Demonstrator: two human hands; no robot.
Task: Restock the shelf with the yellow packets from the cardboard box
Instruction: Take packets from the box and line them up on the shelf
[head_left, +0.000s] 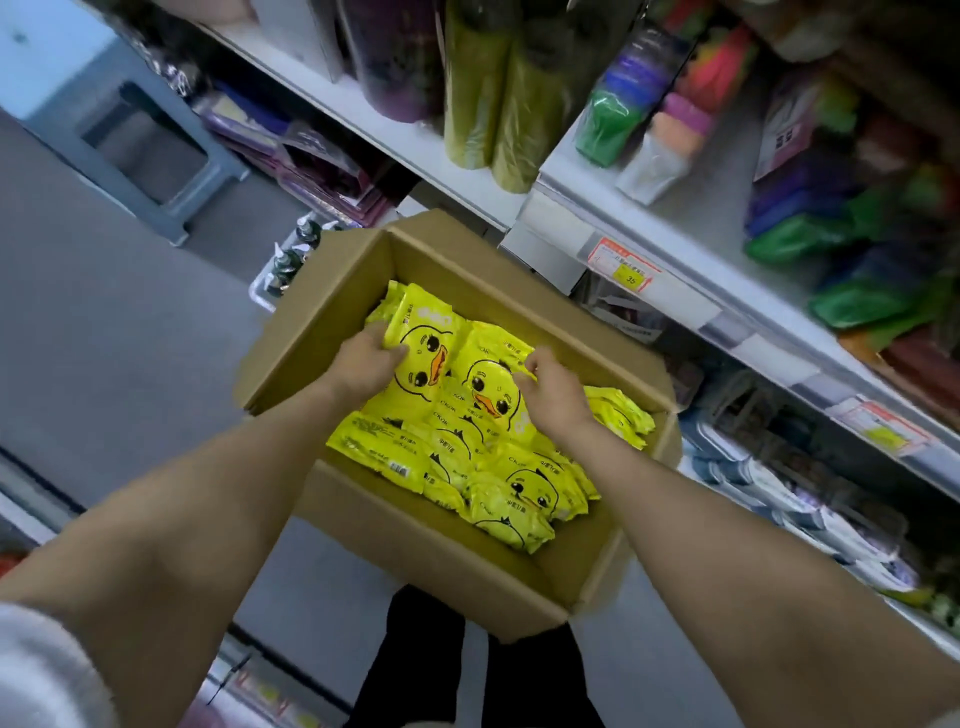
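Observation:
An open cardboard box (332, 312) stands on the floor in front of the shelves, filled with several yellow packets printed with a duck face. My left hand (363, 364) grips the left edge of a yellow packet (423, 358) at the top of the pile. My right hand (553, 389) pinches the right edge of a second yellow packet (485, 387) lying beside it. More yellow packets (511, 499) lie loose lower in the box. The white shelf (670, 218) rises to the right.
The shelf boards carry green and purple rolls (483, 104), coloured packs (644, 98) and price tags (623, 265). A grey plastic stool (119, 130) stands on the floor at upper left. Lower shelves at right hold bagged goods (810, 493). My dark trouser legs (415, 660) show below the box.

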